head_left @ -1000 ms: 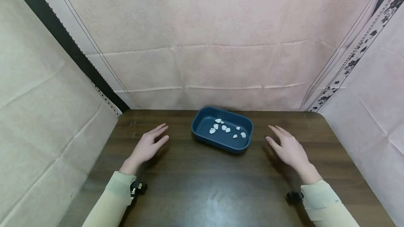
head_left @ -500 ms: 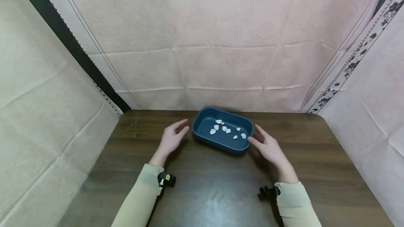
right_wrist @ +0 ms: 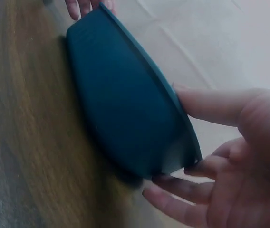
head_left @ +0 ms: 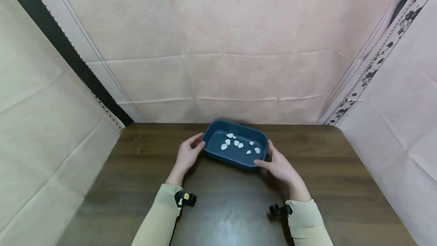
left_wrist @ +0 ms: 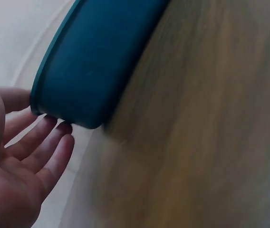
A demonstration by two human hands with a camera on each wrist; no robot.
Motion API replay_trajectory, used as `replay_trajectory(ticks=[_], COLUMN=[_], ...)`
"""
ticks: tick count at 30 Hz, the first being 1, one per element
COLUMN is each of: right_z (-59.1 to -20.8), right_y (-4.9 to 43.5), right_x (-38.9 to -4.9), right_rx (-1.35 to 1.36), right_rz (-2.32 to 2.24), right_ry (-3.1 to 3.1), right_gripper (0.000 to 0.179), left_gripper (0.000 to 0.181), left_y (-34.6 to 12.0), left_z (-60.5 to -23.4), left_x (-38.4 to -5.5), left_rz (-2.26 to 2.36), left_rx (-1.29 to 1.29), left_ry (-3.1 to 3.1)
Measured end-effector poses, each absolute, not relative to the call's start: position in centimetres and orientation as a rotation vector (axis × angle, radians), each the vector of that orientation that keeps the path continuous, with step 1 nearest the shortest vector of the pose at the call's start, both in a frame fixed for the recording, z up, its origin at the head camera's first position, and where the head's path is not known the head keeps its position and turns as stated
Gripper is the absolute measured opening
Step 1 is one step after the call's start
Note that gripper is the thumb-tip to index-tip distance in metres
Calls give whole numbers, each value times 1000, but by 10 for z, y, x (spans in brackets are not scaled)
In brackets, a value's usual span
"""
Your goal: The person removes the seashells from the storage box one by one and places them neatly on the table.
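Observation:
A dark blue rectangular tray [head_left: 228, 159] with rounded corners sits near the table's back edge. Several small white pebble-like pieces [head_left: 236, 143] lie scattered in it. At the tray's left end my left hand [head_left: 189, 153] holds the rim, thumb on top; in the left wrist view its other fingers curl against the end wall of the tray [left_wrist: 97, 61]. My right hand [head_left: 280, 166] grips the right end, thumb over the near corner. The right wrist view shows its fingers bent round the lower end of the tray [right_wrist: 120, 85].
The brown wooden table [head_left: 222, 208] spreads in front of the tray. Behind it hangs a pale patterned cloth [head_left: 218, 67], with further cloth panels [head_left: 51, 136] along both sides. Each wrist carries a small black camera [head_left: 186, 198].
Both hands have come inward from either side and taken hold of the tray's ends. The head view has shifted slightly; the white pieces keep their arrangement.

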State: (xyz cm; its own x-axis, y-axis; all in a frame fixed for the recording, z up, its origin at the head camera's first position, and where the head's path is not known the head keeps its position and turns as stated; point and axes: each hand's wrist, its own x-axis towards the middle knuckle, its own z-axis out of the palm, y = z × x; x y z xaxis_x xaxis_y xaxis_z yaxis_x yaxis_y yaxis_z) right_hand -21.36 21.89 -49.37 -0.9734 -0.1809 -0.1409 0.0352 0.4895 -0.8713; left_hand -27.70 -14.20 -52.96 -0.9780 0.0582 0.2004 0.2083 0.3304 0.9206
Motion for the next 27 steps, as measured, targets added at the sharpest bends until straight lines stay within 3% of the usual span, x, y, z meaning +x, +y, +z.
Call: replay_trajectory(ticks=[11,27], right_z=[-502,-503], right_y=[215,216], right_x=[-221,-222], right_rx=[-114,-94], right_rz=[-1517,-1474], right_ry=[2633,2727], right_gripper=[73,61], left_gripper=[77,82], left_y=[-164,-168], left_z=[-513,-507], left_x=[-269,-265], left_rz=[-1446,-1377], left_rx=[-551,-599], left_ry=[-2801,-2912])
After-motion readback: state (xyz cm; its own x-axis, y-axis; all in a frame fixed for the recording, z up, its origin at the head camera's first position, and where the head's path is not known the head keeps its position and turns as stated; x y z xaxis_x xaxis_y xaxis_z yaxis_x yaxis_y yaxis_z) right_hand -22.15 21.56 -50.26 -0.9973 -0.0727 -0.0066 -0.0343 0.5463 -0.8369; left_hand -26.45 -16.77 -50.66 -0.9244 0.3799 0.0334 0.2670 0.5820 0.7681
